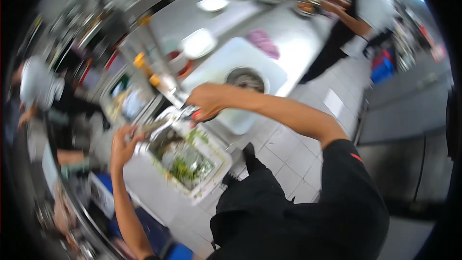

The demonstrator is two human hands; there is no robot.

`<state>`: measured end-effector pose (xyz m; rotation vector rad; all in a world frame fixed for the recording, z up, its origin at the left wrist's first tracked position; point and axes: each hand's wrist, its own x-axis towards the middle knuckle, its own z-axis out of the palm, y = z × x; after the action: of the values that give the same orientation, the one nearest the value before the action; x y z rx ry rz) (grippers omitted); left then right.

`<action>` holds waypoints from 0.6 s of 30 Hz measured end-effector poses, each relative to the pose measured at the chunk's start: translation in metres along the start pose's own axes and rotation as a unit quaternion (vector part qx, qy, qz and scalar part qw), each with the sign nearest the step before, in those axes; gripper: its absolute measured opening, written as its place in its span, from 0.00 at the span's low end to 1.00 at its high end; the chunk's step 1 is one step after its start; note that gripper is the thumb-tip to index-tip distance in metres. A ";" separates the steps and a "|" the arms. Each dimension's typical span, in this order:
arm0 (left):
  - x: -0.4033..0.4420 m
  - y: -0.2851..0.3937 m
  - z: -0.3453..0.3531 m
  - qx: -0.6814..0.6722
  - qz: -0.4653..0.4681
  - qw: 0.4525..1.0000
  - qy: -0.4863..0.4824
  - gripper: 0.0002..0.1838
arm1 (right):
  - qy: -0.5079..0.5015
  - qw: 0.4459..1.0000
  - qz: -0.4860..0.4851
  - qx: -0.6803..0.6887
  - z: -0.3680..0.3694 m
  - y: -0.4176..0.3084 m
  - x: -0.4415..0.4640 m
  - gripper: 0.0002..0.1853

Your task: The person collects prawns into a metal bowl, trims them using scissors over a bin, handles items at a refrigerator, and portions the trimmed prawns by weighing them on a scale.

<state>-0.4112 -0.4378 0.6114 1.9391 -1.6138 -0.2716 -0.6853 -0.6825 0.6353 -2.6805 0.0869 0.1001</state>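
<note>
My right hand point(206, 100) is closed around red-and-black-handled scissors point(195, 114), whose blades point left. To the left, my left hand point(126, 144) pinches a long grey-brown food item point(153, 126), too blurred to name exactly. Both hands are above a white waste bin point(219, 161) on the floor, with green leafy scraps point(185, 167) and clear plastic inside. Behind my right hand, a metal bowl point(229, 76) with dark contents stands on a white cutting board point(240, 50).
A purple cloth point(263, 43) lies beside the board on the steel counter point(298, 33). White dishes point(198, 43) stand farther back. One person point(375, 9) works at the right end of the counter, another point(41, 84) at far left. A metal post point(149, 43) rises near the counter's left edge.
</note>
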 end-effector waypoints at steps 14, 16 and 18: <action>-0.017 -0.057 0.055 -0.123 -0.157 0.980 -0.013 0.19 | -0.015 0.992 0.054 -0.112 0.044 0.036 -0.013 0.31; -0.031 -0.058 0.047 -0.175 -0.113 0.977 0.041 0.16 | 0.048 0.993 0.099 -0.046 0.044 0.039 -0.036 0.38; -0.043 -0.025 0.032 -0.210 -0.159 0.962 0.067 0.14 | 0.085 0.984 0.152 0.026 0.029 0.027 -0.038 0.37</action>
<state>-0.4177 -0.4049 0.5623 1.8262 -1.0484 -0.5527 -0.7272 -0.6920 0.6013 -2.6001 0.5444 -0.0375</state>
